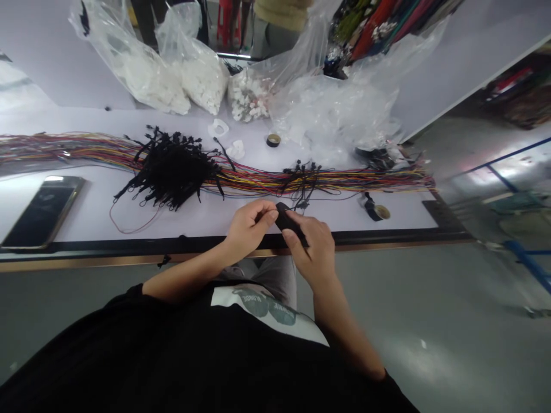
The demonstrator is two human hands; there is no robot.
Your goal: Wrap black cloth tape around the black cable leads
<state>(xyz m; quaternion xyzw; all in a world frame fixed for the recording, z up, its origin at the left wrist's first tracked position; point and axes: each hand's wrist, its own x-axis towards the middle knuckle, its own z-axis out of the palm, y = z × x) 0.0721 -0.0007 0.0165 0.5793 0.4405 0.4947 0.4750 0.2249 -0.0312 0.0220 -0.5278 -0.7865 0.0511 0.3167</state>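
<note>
Above the table's front edge, my right hand (pixel 315 244) is closed around a dark, rounded black object (pixel 286 218), which may be a tape roll seen edge-on. My left hand (pixel 252 225) pinches thumb against forefinger right beside the object's upper end; what lies in that pinch is too small to make out. Just beyond the fingers, several short black cables with small connectors (pixel 302 179) rest on a long bundle of red, yellow and black wires (pixel 253 179). A big heap of similar black cable pieces (pixel 174 166) lies on the bundle to the left.
A phone (pixel 43 212) lies at the left. Black tape rolls sit on the table: one at the back (pixel 273 140), another at the right (pixel 377 211). Clear plastic bags (pixel 247 94) of white parts line the back. The table's dark front edge (pixel 396 235) runs before me.
</note>
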